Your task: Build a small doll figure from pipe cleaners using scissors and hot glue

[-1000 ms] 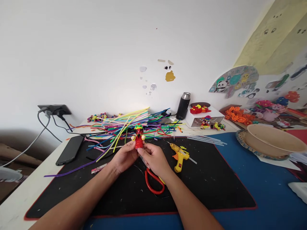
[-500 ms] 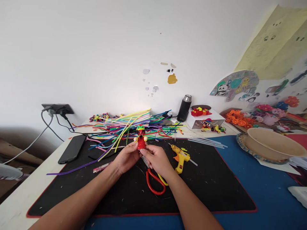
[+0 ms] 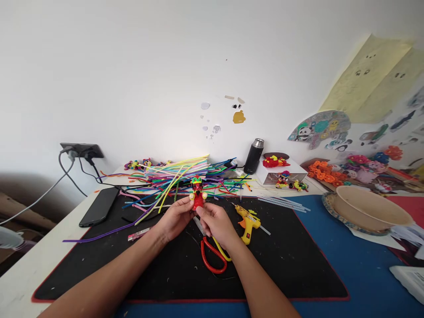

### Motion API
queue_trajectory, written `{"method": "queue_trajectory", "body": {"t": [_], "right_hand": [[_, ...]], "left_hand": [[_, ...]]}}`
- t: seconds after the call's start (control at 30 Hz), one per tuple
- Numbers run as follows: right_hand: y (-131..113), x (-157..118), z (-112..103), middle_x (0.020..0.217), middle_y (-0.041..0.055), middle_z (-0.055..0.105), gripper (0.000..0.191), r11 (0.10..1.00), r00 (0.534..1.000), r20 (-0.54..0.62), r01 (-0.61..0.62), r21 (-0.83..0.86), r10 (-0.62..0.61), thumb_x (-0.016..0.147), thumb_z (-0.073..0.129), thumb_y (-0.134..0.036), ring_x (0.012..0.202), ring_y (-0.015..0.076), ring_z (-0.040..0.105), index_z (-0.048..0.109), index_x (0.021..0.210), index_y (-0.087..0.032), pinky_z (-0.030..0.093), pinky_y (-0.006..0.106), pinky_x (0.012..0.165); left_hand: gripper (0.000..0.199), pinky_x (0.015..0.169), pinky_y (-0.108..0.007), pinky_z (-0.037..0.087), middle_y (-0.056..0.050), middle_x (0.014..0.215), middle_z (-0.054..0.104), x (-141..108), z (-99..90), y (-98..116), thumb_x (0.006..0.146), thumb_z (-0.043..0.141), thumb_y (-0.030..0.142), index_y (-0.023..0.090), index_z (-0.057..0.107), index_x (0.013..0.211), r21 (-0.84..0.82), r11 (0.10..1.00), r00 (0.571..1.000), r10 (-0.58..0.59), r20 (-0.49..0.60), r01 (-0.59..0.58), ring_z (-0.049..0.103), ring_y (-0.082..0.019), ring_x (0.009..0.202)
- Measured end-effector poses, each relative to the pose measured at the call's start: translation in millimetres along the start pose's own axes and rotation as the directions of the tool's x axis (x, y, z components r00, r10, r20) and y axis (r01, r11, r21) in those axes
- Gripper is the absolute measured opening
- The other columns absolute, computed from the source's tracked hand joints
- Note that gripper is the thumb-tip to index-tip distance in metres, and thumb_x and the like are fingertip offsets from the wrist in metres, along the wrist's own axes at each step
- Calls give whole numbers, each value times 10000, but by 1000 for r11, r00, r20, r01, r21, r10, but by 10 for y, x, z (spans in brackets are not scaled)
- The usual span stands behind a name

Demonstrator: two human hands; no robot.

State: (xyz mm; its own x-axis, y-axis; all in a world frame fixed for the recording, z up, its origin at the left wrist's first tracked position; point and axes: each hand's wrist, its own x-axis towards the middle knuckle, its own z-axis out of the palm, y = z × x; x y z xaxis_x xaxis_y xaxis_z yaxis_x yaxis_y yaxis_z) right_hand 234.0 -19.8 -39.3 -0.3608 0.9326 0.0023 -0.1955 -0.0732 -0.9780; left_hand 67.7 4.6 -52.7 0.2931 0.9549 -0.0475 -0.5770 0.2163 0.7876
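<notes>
A small red pipe-cleaner figure (image 3: pixel 198 201) with a green, yellow and red head and pale yellow hands stands upright between my fingers. My left hand (image 3: pixel 178 217) pinches its left side low on the body. From the other side, my right hand (image 3: pixel 217 222) grips the base with thumb and fingers. Just below the hands lie scissors (image 3: pixel 212 268) with one red and one yellow handle, their blades partly hidden by my right hand. A yellow hot glue gun (image 3: pixel 247 223) rests to the right, a glue stick poking from its back.
Behind the black mat (image 3: pixel 159 274) is a heap of coloured pipe cleaners (image 3: pixel 185 170). A phone (image 3: pixel 99 206) lies at left. A black flask (image 3: pixel 254 157), a white box (image 3: pixel 270 174) with small figures, loose glue sticks (image 3: pixel 281 203) and a beige bowl (image 3: pixel 371 207) are at right.
The figure's head has tipped slightly, showing more red on top. Both hands keep their hold. The whole view has shifted a little, with the wall lower in the picture.
</notes>
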Motion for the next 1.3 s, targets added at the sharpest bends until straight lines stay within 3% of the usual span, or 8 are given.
{"method": "queue_trajectory", "body": {"t": [0.27, 0.53, 1.3], "right_hand": [[-14, -20, -4, 462, -107, 445, 520, 1000, 998, -62, -13, 15, 14, 810, 765, -698, 349, 62, 308, 628, 824, -197, 227, 217, 364], [17, -4, 9, 465, -110, 436, 513, 1000, 999, -47, -17, 3, 18, 823, 762, -687, 354, 61, 314, 632, 829, -191, 221, 218, 369], [1, -20, 8, 474, -103, 439, 503, 999, 998, -56, -26, -21, 25, 825, 760, -684, 361, 69, 318, 622, 803, -200, 245, 229, 381]], "left_hand": [[336, 885, -330, 555, -121, 1049, 831, -39, 115, 68, 706, 972, 308, 173, 853, 990, 90, 996, 1000, 8, 25, -10, 743, -248, 956], [292, 862, -289, 535, -99, 970, 826, -58, 179, 74, 762, 941, 352, 165, 853, 968, 182, 982, 998, 62, -19, -58, 717, -198, 853], [298, 830, -318, 538, -104, 898, 818, -60, 164, 37, 752, 945, 380, 151, 847, 917, 140, 988, 997, 69, -39, -63, 725, -227, 845]]}}
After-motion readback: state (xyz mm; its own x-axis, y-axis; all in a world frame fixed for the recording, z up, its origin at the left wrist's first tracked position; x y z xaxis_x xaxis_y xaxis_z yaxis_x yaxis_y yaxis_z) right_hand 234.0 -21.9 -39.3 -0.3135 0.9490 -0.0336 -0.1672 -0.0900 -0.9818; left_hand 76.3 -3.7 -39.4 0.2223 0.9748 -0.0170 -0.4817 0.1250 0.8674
